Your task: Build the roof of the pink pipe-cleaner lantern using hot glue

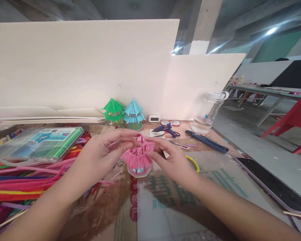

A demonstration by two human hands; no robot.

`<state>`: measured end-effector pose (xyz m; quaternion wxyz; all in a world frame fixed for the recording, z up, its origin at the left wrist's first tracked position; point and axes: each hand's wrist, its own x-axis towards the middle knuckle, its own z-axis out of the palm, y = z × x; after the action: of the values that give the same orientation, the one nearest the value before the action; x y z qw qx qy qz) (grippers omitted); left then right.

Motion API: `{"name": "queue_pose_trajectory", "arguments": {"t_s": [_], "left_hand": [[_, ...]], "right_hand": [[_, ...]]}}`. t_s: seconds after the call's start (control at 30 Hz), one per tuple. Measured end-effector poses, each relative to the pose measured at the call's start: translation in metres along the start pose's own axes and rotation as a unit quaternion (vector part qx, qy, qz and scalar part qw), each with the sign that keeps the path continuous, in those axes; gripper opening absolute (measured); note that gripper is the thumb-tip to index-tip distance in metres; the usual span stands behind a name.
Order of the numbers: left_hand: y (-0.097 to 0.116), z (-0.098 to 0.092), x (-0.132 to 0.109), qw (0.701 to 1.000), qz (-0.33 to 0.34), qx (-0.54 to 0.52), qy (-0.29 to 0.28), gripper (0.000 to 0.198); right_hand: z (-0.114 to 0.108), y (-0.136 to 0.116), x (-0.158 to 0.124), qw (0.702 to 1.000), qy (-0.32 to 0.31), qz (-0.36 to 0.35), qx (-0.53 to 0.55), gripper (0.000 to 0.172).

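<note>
Between my two hands is a small pink model pavilion (pixel 137 161) made of fuzzy pipe cleaners, with a skirt-like lower roof, upright posts above it and a light octagonal base. My left hand (pixel 113 144) pinches the top of it from the left, thumb and fingers close together. From the right, my right hand (pixel 169 160) grips the upper part, its thumb by the lower roof. Fingers partly cover the upper posts. Behind stand a green pavilion (pixel 112 110) and a light blue pavilion (pixel 134 113) of similar build.
Loose pipe cleaners (pixel 20 185) and a plastic marker case (pixel 40 144) lie at left. Beyond my hands are a glue gun (pixel 165 130), a small digital clock (pixel 154 118), dark blue pliers (pixel 207 141) and a water bottle (pixel 207 113). A phone (pixel 273 182) lies at right.
</note>
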<state>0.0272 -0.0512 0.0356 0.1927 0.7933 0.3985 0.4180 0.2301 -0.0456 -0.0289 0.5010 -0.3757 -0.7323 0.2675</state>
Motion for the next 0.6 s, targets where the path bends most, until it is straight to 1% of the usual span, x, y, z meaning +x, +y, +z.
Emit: {"name": "queue_pose_trajectory", "arguments": {"t_s": [0.07, 0.1, 0.13, 0.17, 0.23, 0.27, 0.37, 0.47, 0.6], "left_hand": [[0.008, 0.003, -0.003, 0.999, -0.004, -0.039, -0.022, 0.02], [0.01, 0.005, -0.004, 0.998, -0.005, -0.049, -0.031, 0.017], [0.012, 0.006, -0.004, 0.998, -0.007, -0.055, -0.036, 0.015], [0.013, 0.008, -0.005, 0.998, -0.007, -0.059, -0.038, 0.014], [0.012, 0.01, -0.004, 0.998, -0.007, -0.056, -0.032, 0.012], [0.01, 0.01, -0.003, 0.998, -0.009, -0.051, -0.025, 0.013], [0.005, 0.007, 0.001, 0.999, -0.022, -0.028, 0.012, 0.021], [0.0, -0.002, 0.004, 0.996, -0.029, 0.031, 0.077, 0.026], [-0.004, -0.017, 0.008, 0.982, -0.04, 0.106, 0.152, 0.027]], "right_hand": [[-0.001, -0.01, -0.003, 0.999, -0.046, -0.018, 0.019, 0.054], [-0.002, -0.015, -0.005, 0.997, -0.069, -0.023, 0.023, 0.061], [-0.002, -0.018, -0.005, 0.996, -0.086, -0.027, 0.024, 0.06], [-0.002, -0.021, -0.005, 0.995, -0.097, -0.028, 0.021, 0.052], [-0.004, -0.024, -0.003, 0.995, -0.1, -0.027, 0.007, 0.022], [-0.006, -0.025, -0.001, 0.995, -0.093, -0.028, 0.002, 0.012], [-0.019, -0.026, 0.006, 0.998, -0.028, -0.053, 0.013, 0.019], [-0.037, -0.027, 0.011, 0.996, 0.034, -0.058, 0.06, 0.025], [-0.057, -0.028, 0.013, 0.984, 0.042, -0.024, 0.17, 0.031]]}}
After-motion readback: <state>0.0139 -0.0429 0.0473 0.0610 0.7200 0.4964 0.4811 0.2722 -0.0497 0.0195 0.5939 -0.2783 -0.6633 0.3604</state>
